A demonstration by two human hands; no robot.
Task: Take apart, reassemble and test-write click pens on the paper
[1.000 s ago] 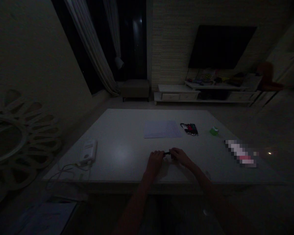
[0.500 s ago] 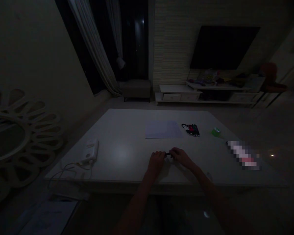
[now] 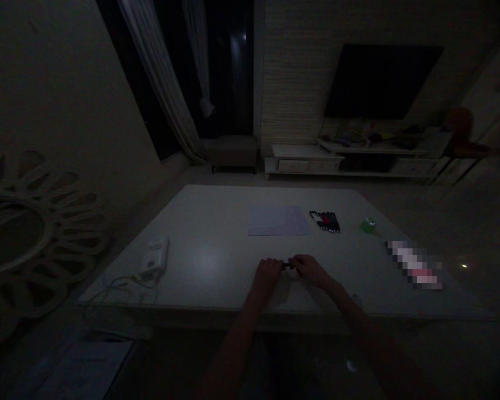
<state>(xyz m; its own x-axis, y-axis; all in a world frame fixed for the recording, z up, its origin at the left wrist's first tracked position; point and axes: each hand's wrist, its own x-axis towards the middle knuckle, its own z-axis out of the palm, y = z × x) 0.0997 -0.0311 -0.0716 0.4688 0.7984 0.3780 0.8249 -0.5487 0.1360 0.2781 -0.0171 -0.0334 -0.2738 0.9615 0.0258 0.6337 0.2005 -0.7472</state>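
Observation:
Close to the near side of the white table, my left hand [image 3: 268, 273] and my right hand [image 3: 310, 269] face each other. Between them runs a thin dark stick that looks like a black pen [image 3: 286, 265]; both hands have their fingers closed on it, one at each end. Most of the pen is covered by the fingers, and the dim light hides its details. Beyond the hands lies a pale sheet of paper [image 3: 278, 221]. To the sheet's right, several pens [image 3: 325, 220] with mostly dark bodies lie side by side in a row.
A small green object [image 3: 368, 225] sits on the table [image 3: 216, 211] at the right, near a blurred-out flat item [image 3: 414, 265]. On the left stands a white device [image 3: 155, 255] with cables. Past the table are a low TV cabinet [image 3: 294, 165] and a grey bench [image 3: 233, 150].
Both hands stay almost in place, with the pen still between them. Slightly less of a gap shows between the hands.

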